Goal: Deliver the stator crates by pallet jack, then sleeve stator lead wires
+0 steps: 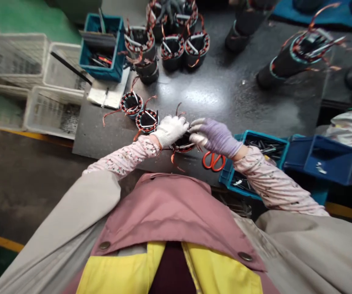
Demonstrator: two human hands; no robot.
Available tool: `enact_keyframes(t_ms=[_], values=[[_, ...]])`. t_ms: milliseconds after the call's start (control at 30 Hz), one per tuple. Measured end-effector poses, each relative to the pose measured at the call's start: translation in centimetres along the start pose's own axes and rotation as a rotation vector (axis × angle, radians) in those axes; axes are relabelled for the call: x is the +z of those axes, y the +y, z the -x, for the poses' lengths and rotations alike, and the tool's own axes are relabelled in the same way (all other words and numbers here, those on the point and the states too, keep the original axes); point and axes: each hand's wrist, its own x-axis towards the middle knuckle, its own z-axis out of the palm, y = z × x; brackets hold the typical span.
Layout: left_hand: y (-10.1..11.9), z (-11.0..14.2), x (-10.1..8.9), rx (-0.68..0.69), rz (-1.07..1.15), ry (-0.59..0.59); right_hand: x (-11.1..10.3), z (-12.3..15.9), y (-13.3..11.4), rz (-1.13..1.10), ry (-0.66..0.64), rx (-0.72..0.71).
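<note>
Wire-wound ring (183, 147) here near the front of the dark tabletop (243, 110), purple-gloved right hand (217, 136) and white-gloved left hand (172, 130) over it, fingers bent, whether clamped I can't tell, and orange-handled scissors (213, 162) lying near the right one.

1. Light's fr. above; strong wht glare on my tabletop (202, 98), ctr.
2. My L hand (172, 127) is v. bright; wound core (183, 148) betw. hands sits in shadow, detail lost.
3. Floor (25, 171) to my L = dim.
4. Wide-angle stretch on my grey sleeves (59, 220); wht crates (19, 36) blurry.
</note>
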Motion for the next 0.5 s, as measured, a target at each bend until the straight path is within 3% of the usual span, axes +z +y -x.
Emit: enact_keyframes(t_ms=[67, 133, 200, 367, 433, 500], values=[[1.1, -1.3, -1.4, -0.015, -0.074, -0.161, 1.1, 1.3, -0.4, 0.106, -0.113, -0.053], [1.7, -2.3, -2.1, -0.097, -0.117, -0.245, 2.6, 1.9, -0.8, 0.205, -0.158, 0.000], [1.7, -2.7, -2.3, -0.081, -0.064, -0.240, 3.9, 1.9, -1.2, 0.237, -0.163, 0.101], [0.6, 0.0, -1.7, 0.276, 0.337, -0.244, 4.7, 1.4, -1.5, 0.181, -0.150, 0.185], [0.0, 1.4, -1.4, 0.273, 0.333, -0.156, 4.5, 1.4, -1.6, 0.171, -0.132, 0.164], [-0.4, 2.2, -1.3, 0.207, 0.155, -0.140, 4.4, 1.4, -1.7, 0.173, -0.130, 0.154]])
